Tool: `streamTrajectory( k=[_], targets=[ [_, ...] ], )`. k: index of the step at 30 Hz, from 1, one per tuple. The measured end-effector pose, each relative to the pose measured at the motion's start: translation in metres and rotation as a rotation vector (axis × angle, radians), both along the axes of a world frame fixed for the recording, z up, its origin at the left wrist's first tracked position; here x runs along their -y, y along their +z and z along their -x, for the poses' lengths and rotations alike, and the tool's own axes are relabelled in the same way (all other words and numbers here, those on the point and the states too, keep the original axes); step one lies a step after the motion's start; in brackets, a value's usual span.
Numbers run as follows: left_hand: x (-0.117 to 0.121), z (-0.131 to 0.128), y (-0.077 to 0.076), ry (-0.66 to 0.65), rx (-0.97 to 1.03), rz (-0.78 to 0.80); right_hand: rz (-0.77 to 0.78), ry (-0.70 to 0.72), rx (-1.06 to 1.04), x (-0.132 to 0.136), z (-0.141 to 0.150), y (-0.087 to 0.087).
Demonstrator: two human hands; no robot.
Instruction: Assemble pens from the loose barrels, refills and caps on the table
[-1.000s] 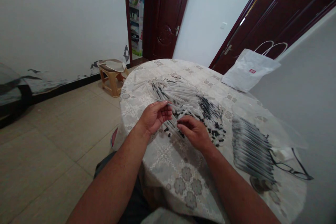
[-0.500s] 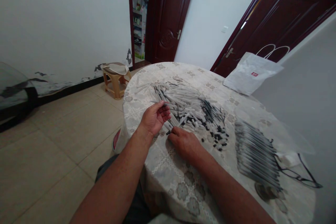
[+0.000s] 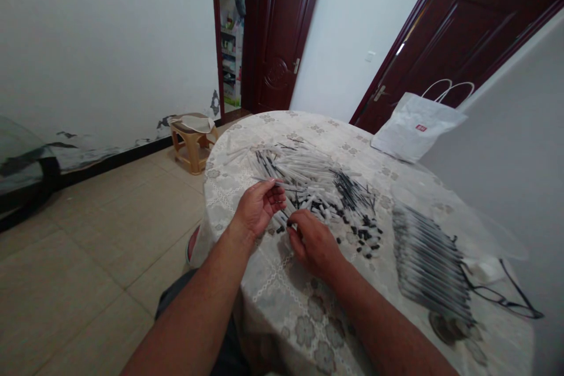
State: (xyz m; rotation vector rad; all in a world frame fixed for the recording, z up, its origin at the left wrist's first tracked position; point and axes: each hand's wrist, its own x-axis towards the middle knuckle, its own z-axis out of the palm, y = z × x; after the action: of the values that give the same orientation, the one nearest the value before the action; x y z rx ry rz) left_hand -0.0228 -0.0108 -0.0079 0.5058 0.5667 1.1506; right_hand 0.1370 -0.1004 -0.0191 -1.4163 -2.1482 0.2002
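My left hand (image 3: pixel 259 207) is raised over the near left side of a pile of pen parts. Its thumb and index finger pinch a slim pen barrel (image 3: pixel 261 178), while the other fingers curl loosely. Close beside it, my right hand (image 3: pixel 314 241) is low over the tablecloth, thumb and forefinger closed on a small black cap (image 3: pixel 289 224). Ahead of both hands lie many pale translucent barrels (image 3: pixel 304 163). Thin black refills (image 3: pixel 348 188) form a bundle to the right. Small black and white caps (image 3: pixel 365 235) are scattered nearer me.
A stack of finished-looking pens (image 3: pixel 432 258) lies at the right on the round table, with eyeglasses (image 3: pixel 506 299) beside it. A white paper bag (image 3: pixel 416 126) stands at the back right. On the floor at left is a plastic stool (image 3: pixel 192 144).
My right hand has lifted slightly, and a small black cap now shows at its fingertips. The left hand keeps its pinch on the barrel. The camera view has shifted a little.
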Motion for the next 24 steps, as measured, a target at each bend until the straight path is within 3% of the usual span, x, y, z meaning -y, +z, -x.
streamTrajectory(
  k=[4, 8, 14, 24],
  targets=[
    [0.003, -0.003, -0.002, -0.075, -0.085, -0.098, 0.023, -0.219, -0.656, -0.006, -0.009, -0.004],
    [0.006, -0.007, -0.003, -0.125, -0.152, -0.137, 0.113, -0.310, -0.978, -0.018, -0.018, -0.008],
    [0.007, -0.011, -0.003, -0.153, -0.225, -0.150, 0.133, -0.285, -1.053, -0.021, -0.020, -0.008],
    [0.009, -0.009, -0.001, -0.153, -0.284, -0.207, 0.099, -0.280, -1.009, -0.021, -0.023, -0.012]
  ],
)
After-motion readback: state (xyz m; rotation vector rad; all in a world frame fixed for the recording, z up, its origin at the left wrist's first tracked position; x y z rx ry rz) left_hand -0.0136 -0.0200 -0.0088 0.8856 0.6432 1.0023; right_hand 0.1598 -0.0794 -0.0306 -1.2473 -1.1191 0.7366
